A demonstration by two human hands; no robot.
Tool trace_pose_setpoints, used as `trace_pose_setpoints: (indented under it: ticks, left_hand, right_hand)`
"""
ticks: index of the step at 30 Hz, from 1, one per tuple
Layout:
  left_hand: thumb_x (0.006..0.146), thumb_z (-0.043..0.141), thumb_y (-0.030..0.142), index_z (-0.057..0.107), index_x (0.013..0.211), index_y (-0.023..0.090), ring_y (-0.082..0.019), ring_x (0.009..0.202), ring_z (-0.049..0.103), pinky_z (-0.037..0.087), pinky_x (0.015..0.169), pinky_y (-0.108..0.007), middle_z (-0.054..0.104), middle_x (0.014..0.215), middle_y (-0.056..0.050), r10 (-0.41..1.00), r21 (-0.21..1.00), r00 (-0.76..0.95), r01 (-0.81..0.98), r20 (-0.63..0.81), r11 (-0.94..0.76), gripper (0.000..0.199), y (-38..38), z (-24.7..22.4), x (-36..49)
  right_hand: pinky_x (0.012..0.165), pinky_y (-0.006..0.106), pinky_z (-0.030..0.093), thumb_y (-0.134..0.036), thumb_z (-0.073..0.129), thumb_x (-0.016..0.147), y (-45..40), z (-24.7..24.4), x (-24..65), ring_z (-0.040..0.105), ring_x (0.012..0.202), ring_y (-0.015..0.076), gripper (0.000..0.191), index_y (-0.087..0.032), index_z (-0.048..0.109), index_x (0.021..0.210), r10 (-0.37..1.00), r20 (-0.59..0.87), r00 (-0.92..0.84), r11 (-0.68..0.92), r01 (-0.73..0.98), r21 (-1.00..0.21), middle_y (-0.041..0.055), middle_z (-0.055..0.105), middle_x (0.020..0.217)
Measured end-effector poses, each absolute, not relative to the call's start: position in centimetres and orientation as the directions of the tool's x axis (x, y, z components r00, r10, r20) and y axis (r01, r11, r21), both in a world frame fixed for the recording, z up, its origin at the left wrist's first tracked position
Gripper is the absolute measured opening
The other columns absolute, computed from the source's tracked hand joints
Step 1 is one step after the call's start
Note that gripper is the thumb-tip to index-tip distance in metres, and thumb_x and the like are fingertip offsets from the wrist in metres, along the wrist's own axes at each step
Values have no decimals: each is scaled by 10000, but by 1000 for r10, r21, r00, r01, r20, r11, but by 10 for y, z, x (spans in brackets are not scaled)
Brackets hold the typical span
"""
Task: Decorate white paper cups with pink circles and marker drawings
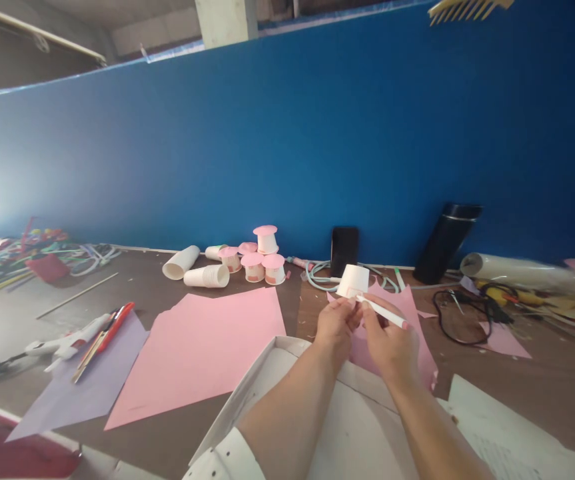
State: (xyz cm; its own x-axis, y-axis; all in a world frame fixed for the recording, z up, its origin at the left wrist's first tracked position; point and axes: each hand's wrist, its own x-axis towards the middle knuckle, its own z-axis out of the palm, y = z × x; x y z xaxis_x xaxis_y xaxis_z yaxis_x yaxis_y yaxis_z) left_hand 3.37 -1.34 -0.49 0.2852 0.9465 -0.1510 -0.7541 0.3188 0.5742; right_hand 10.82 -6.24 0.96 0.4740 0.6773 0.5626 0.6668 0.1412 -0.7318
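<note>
My right hand [390,340] is closed around a white marker [384,312] with a pink end, its tip against the lower part of an upside-down white paper cup [354,280]. Beside it, my left hand [337,323] has its fingers pinched at the cup's rim, steadying the cup or a small piece there; which one is hidden. Under my hands lies cut pink paper [412,313]. Further left, several small cups with pink paper discs on top [266,240] stand grouped and partly stacked.
A pink sheet [207,340], a glue gun [74,337] and a red cutter [114,327] lie left. Stacked cups [207,276] rest near the blue partition [267,133]. A phone [344,250], black bottle [444,243] and black cable [442,330] are behind and right.
</note>
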Motion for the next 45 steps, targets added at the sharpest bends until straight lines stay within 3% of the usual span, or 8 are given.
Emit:
trace_pose_setpoints:
  ticks: [27, 45]
  left_hand:
    - [605, 836, 217, 675, 732, 106, -101, 656, 593, 496, 736, -233, 644, 713, -42, 947, 561, 284, -765, -149, 317, 234, -11, -9, 35]
    - [596, 839, 187, 662, 707, 104, -127, 760, 647, 512, 786, -234, 690, 840, -84, 942, 526, 290, -781, -171, 336, 225, -9, -13, 37]
  right_hand:
    - [782, 363, 507, -444, 508, 861, -63, 8, 107, 672, 848, 243, 367, -178, 738, 966, 663, 586, 467, 159, 677, -719, 99, 734, 889]
    - [733, 332, 500, -456, 534, 842, -63, 10, 111, 671, 817, 244, 362, -187, 737, 973, 655, 547, 520, 104, 656, -748, 95, 733, 851]
